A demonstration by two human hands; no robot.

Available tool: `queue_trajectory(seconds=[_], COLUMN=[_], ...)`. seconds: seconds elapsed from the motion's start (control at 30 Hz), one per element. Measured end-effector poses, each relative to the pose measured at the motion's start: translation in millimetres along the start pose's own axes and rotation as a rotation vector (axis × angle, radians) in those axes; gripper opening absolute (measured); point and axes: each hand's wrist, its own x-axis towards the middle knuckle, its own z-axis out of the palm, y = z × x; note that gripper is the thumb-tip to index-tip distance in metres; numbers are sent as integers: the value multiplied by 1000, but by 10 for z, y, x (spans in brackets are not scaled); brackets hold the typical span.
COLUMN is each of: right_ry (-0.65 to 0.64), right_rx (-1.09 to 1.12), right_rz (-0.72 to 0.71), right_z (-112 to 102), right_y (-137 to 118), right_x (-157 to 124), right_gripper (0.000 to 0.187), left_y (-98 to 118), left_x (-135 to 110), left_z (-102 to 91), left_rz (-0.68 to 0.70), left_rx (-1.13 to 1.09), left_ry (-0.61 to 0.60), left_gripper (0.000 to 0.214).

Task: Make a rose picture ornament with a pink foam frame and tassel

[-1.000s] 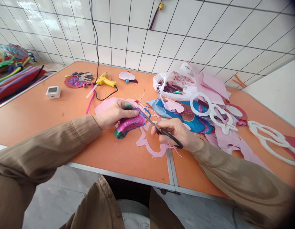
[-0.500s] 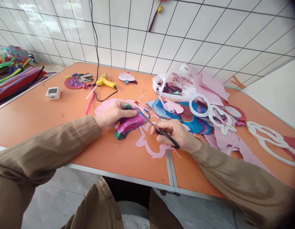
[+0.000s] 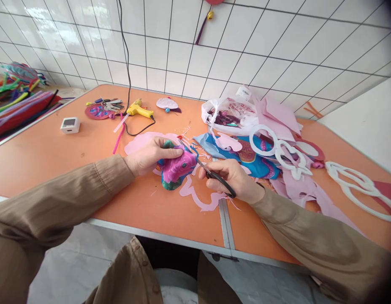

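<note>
My left hand [image 3: 151, 155] is closed on a shiny fabric fish cutout [image 3: 179, 165], magenta with green and blue parts, its thumb lying on top. Black-handled scissors [image 3: 222, 181] are in my right hand [image 3: 235, 179], fingers wrapped round the handles. The blades meet the blue edge of the cutout at its right side, and their tips are partly hidden there. Beneath the cutout lie pink fabric scraps [image 3: 203, 203]. Just right of the hands is a heap of printed blue fabric [image 3: 262, 166].
A yellow glue gun [image 3: 140, 109] with its cord stands at the back left, near keys [image 3: 110, 102] and a white cube device [image 3: 70, 125]. A plastic bag [image 3: 236, 114] sits at the back, with white ring-shaped frames [image 3: 263, 139] and pink cloth [image 3: 278, 116] around it.
The fish cutout has turned in my left hand, with more of its magenta face showing. The scissor blades, formerly reaching across its upper edge, now sit at its right edge.
</note>
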Motion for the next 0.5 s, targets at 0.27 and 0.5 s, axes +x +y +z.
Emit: queue_trajectory(seconds=[0.27, 0.5], right_ry=[32, 191], right_rx=[26, 121], right_rz=[38, 191], right_z=[26, 53], right_y=[-45, -21], right_x=[9, -8], right_gripper=[33, 31], left_y=[-13, -21], left_x=[4, -1], left_z=[2, -11], left_rz=[-6, 45], left_rx=[11, 53], left_ry=[-4, 14], left_gripper=[32, 33])
